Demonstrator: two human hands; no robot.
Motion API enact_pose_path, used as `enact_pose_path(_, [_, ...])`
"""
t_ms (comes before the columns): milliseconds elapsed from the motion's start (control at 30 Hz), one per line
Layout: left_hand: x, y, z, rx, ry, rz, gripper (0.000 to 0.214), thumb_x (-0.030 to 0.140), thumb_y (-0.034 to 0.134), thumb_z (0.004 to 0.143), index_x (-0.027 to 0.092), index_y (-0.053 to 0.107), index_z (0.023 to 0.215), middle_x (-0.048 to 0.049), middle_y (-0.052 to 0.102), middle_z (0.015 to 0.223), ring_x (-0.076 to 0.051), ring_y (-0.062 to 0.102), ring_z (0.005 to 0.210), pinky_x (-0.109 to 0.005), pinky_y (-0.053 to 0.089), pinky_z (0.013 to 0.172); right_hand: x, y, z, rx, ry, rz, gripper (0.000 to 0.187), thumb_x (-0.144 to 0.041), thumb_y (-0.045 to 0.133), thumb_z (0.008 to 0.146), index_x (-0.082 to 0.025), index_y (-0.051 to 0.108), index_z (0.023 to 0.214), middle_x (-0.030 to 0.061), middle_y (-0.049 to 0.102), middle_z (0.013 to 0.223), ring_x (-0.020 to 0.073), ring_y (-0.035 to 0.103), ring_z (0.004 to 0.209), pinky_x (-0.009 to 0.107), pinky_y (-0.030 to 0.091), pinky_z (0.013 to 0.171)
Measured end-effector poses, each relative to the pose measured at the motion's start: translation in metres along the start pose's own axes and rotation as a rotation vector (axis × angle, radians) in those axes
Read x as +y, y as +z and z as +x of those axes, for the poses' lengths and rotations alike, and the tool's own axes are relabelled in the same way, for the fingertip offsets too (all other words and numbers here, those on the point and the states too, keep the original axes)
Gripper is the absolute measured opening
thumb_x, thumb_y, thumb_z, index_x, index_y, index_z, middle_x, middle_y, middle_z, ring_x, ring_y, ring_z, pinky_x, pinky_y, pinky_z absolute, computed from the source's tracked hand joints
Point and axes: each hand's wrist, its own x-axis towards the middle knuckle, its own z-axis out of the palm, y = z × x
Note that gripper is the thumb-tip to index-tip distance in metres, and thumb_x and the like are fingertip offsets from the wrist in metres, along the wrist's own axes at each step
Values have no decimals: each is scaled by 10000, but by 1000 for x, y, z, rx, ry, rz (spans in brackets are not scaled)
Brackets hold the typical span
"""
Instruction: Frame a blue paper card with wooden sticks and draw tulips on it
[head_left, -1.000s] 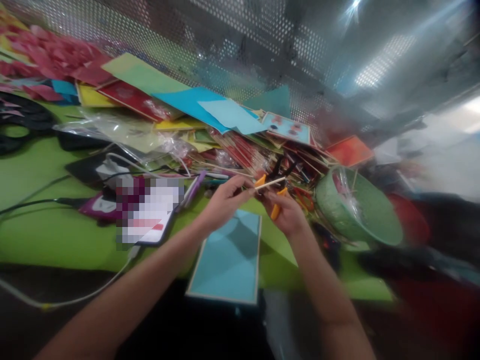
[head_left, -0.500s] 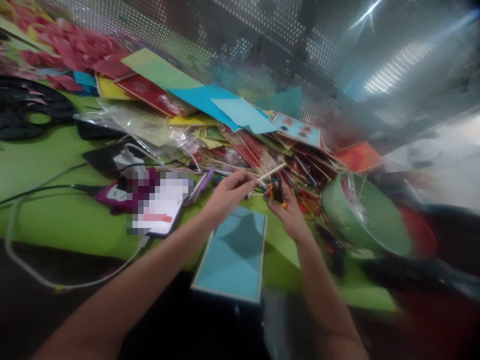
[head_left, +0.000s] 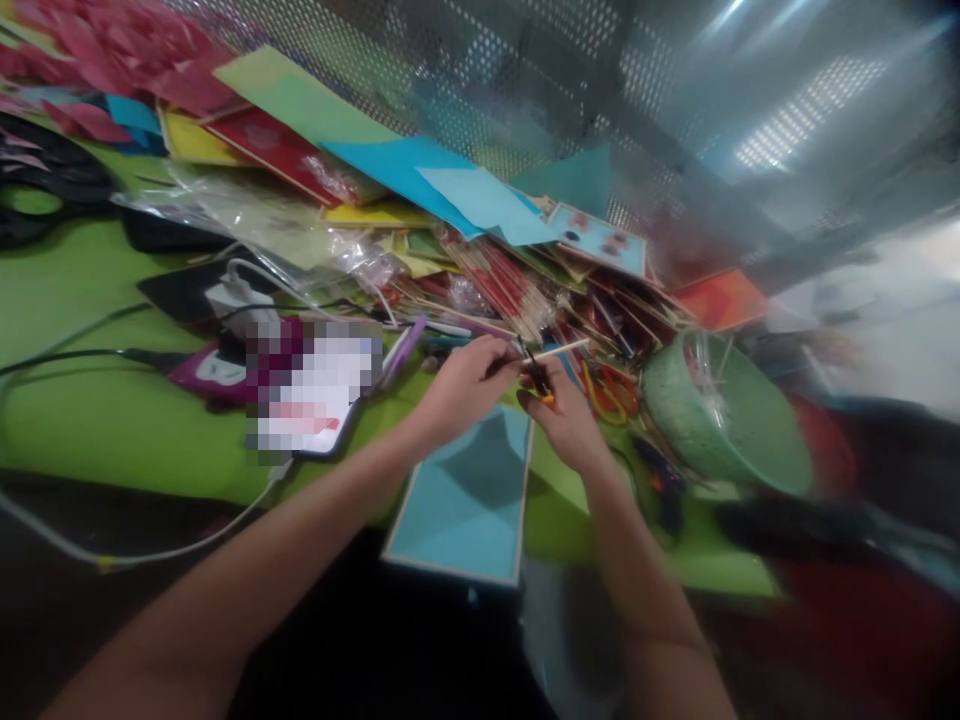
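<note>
Head view: your left hand has its fingers drawn together in a pinch on one end of a thin stick, whose free end points toward the bench's right side. Your right hand is wrapped around a black-and-orange tool, its dark head up beside your left fingertips; whether it touches the stick, you cannot tell from here. Both hands are above the green bench, between its near edge and the clutter along its far edge. Below them lies a blue panel with a pale border, its lower end reaching past the bench's near edge toward you. Just right of your right hand are red-and-yellow scissors, then a green bowl toward the bench's right edge. Left of your left hand, near the front edge, is a phone, blurred over, beside a purple power strip. Bundled sticks lie beyond your hands, with coloured sheets behind them at the far edge.
</note>
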Motion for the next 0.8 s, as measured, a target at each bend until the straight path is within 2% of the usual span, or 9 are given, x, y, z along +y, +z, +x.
enact_pose_path(167, [0,0,-1,-6,23,65,170,141,602,922,206,616,765,-14,635,836,-173,580,792,-306,433,740,-1,1,0,8,17,-99,303,-381,619,903,-275,578,1184,70,720,1106,294,673,1052,461,531,958])
enact_pose_path(567, [-4,4,-3,-33,48,167,150,160,590,963,201,673,845,-43,691,923,-202,655,899,-302,481,801,2,1,2,17,11,-228,336,-402,554,896,-242,628,1181,110,740,1094,325,685,1000,459,547,915])
enact_pose_path(667, [-5,2,-4,-40,26,200,121,199,614,969,203,666,860,-33,693,889,-192,635,814,-294,443,727,6,1,4,43,29,-247,322,-414,537,912,-233,637,1158,127,754,1101,330,702,982,463,554,908])
enact_pose_path(800, [-4,1,-5,-39,-10,227,143,248,635,978,209,615,842,0,669,793,-164,566,682,-278,357,625,12,-3,6,90,27,-251,261,-434,541,933,-257,635,1101,94,767,1041,303,716,925,414,557,839])
